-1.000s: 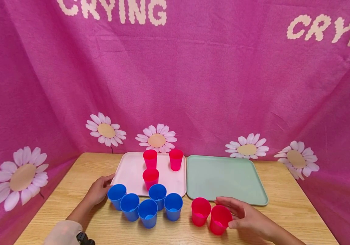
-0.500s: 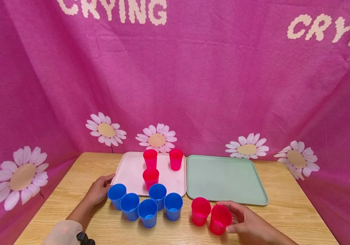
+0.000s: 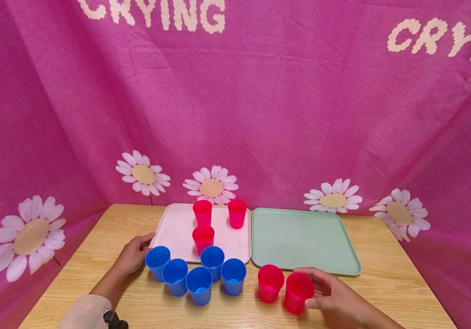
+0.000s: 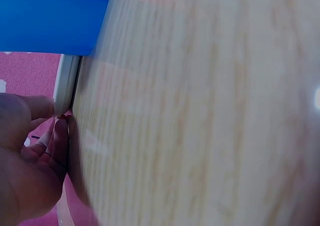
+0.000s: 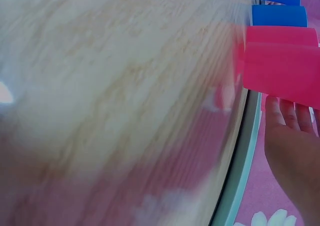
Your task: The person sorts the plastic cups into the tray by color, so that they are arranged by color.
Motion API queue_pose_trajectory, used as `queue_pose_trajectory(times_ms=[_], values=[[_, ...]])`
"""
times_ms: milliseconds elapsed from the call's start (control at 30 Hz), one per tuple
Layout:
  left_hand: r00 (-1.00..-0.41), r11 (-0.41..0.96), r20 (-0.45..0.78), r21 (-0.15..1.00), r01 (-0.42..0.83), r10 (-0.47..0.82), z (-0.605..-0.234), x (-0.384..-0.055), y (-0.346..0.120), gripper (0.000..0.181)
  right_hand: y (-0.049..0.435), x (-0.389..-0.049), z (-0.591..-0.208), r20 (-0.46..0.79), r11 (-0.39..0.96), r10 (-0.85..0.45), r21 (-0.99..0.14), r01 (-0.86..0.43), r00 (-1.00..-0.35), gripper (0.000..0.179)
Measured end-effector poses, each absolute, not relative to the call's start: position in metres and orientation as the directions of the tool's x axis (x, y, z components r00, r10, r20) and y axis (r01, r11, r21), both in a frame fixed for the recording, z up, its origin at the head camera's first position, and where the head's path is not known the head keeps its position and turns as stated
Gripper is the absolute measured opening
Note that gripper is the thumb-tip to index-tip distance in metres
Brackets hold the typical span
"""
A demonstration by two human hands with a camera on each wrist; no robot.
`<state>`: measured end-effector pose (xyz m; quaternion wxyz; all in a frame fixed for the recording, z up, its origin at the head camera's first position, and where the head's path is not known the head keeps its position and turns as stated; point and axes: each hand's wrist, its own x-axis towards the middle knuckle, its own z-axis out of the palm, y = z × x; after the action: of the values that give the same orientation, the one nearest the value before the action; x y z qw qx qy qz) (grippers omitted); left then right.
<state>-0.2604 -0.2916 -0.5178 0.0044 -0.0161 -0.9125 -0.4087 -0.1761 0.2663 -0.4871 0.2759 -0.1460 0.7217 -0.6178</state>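
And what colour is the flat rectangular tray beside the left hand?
The flat rectangular tray is plain pale pink; it shows best in the head view.

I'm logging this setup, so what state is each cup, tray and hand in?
Blue cups: five, all upright
Far red cups: three, upright on the pink tray
Pink tray: face up, edge pinched by the left hand
Green tray: face up
Middle red cup: upright, unheld
Rightmost red cup: upright, gripped
Left hand: pinching
Right hand: gripping
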Motion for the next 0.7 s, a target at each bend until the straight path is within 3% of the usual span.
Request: queue_pose_trajectory(times_ms=[233,700], values=[[-1.0,0.665,0.013,0.747,0.024,0.022,-0.519,-0.261,-0.293,0.055,0.268,-0.18,-0.479,-0.18,0.249,-0.532,-0.967,0.051,-0.828,0.065],[-1.0,0.672,0.003,0.741,0.012,0.014,-0.519,-0.261,-0.292,0.055,0.269,-0.2,-0.47,-0.062,0.217,-0.544,-0.974,-0.069,-0.837,0.059]])
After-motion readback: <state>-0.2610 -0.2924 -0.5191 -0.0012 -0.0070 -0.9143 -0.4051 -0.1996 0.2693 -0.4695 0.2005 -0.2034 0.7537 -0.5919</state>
